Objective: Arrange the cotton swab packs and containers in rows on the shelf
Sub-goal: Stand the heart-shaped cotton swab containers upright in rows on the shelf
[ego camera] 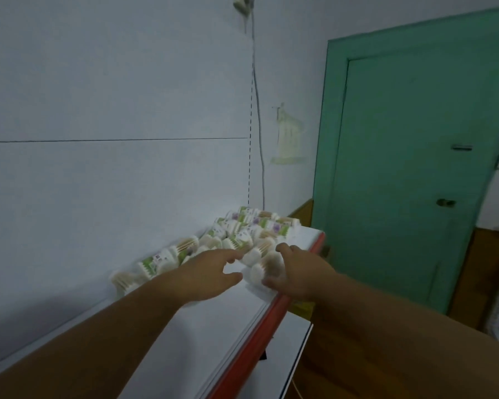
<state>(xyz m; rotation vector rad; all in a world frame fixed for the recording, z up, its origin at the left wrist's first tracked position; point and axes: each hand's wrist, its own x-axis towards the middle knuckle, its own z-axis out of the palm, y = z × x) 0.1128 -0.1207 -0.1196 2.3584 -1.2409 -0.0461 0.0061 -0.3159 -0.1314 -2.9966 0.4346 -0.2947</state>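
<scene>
Right hand (298,272): thumb and fingers curl round a swab pack (261,269). Left hand (211,272): open, fingers spread, just beside it. Other packs (236,226) beyond both; shelf (213,326) beneath.

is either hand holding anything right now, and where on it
Right hand grips a cotton swab pack by its right side; left hand is open, holding nothing.

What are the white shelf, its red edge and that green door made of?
The flat white shelf top looks smooth, matte, likely painted metal or laminate. Its red front edge strip seems glossy plastic. The green door shows matte paint, probably over wood, given its recessed frame.
</scene>
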